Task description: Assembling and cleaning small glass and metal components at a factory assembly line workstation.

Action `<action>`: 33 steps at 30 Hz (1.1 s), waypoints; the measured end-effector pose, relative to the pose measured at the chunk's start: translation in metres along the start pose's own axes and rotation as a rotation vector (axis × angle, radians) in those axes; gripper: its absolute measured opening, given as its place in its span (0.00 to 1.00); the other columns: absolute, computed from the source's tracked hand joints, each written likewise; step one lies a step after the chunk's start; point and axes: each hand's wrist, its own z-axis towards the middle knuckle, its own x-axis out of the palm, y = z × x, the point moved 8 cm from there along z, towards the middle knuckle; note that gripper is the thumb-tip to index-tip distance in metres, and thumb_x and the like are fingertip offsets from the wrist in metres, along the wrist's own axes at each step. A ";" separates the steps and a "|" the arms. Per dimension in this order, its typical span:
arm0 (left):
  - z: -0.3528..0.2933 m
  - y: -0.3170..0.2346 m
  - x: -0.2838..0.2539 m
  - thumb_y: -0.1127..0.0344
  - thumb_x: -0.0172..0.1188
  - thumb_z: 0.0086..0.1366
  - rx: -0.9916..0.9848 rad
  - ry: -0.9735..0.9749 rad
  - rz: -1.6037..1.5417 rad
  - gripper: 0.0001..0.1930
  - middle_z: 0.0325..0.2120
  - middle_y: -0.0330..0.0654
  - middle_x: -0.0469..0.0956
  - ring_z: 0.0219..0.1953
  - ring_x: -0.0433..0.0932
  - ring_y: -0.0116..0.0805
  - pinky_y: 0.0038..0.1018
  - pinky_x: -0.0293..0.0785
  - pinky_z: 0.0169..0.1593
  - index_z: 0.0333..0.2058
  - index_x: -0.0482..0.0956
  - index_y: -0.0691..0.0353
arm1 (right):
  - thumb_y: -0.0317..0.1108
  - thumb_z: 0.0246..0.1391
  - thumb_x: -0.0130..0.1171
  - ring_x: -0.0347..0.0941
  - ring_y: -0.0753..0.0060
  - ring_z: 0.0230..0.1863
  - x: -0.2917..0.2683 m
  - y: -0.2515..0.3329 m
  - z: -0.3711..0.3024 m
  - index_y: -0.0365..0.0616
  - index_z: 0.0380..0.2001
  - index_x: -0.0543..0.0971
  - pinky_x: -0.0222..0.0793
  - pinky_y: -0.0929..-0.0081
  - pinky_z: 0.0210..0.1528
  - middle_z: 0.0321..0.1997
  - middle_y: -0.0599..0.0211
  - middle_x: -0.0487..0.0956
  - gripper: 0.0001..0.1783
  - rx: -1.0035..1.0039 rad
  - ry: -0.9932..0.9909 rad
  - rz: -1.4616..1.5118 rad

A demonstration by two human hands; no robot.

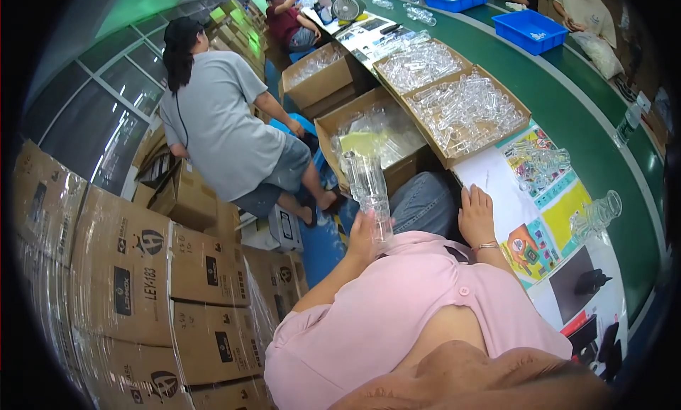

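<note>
Left hand [364, 234] closed around a stack of clear plastic cups [369, 191], held upright off the near-left edge of the worktop [496, 179], above the lap. Right hand [476, 215] open, palm down, flat on the white sheet at that near edge. Just beyond, cardboard trays of clear plastic parts [464, 112]. Two more clear cup stacks [594, 215] lying sideways on coloured printed sheets [550, 225] to the right.

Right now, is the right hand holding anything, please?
No, the right hand lies flat and empty on the table edge.
</note>
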 end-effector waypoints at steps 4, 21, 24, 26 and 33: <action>-0.026 0.007 -0.006 0.68 0.54 0.58 -0.104 -0.070 -0.042 0.24 0.41 0.41 0.69 0.44 0.69 0.31 0.28 0.66 0.48 0.51 0.58 0.65 | 0.32 0.40 0.55 0.58 0.55 0.54 0.004 0.003 0.000 0.38 0.46 0.66 0.51 0.63 0.57 0.52 0.51 0.64 0.26 0.002 0.031 -0.029; -0.012 -0.093 -0.020 0.63 0.71 0.40 0.171 0.311 0.551 0.40 0.50 0.44 0.63 0.53 0.63 0.36 0.30 0.58 0.55 0.52 0.62 0.64 | 0.23 0.46 0.54 0.67 0.85 0.20 -0.094 0.151 0.108 0.36 0.31 0.75 0.64 0.87 0.23 0.21 0.71 0.74 0.07 -0.048 0.244 1.397; 0.000 -0.110 -0.034 0.66 0.71 0.39 0.341 0.330 0.864 0.38 0.49 0.46 0.65 0.51 0.65 0.39 0.30 0.60 0.53 0.51 0.65 0.64 | 0.23 0.45 0.54 0.69 0.85 0.21 -0.091 0.165 0.113 0.36 0.29 0.75 0.65 0.87 0.23 0.21 0.69 0.75 0.05 -0.063 0.179 1.176; 0.010 -0.117 -0.050 0.67 0.70 0.38 0.378 0.367 0.852 0.37 0.48 0.47 0.67 0.50 0.66 0.41 0.31 0.61 0.53 0.50 0.66 0.63 | 0.24 0.43 0.55 0.70 0.84 0.21 -0.091 0.180 0.120 0.36 0.26 0.75 0.66 0.86 0.23 0.20 0.67 0.75 0.04 -0.053 0.147 1.118; 0.036 -0.132 -0.105 0.67 0.69 0.37 0.498 0.457 0.758 0.35 0.47 0.48 0.68 0.49 0.67 0.44 0.32 0.63 0.51 0.49 0.68 0.61 | 0.27 0.37 0.57 0.73 0.64 0.20 -0.072 0.244 0.143 0.39 0.21 0.75 0.69 0.76 0.25 0.17 0.60 0.75 0.05 -0.153 0.273 0.775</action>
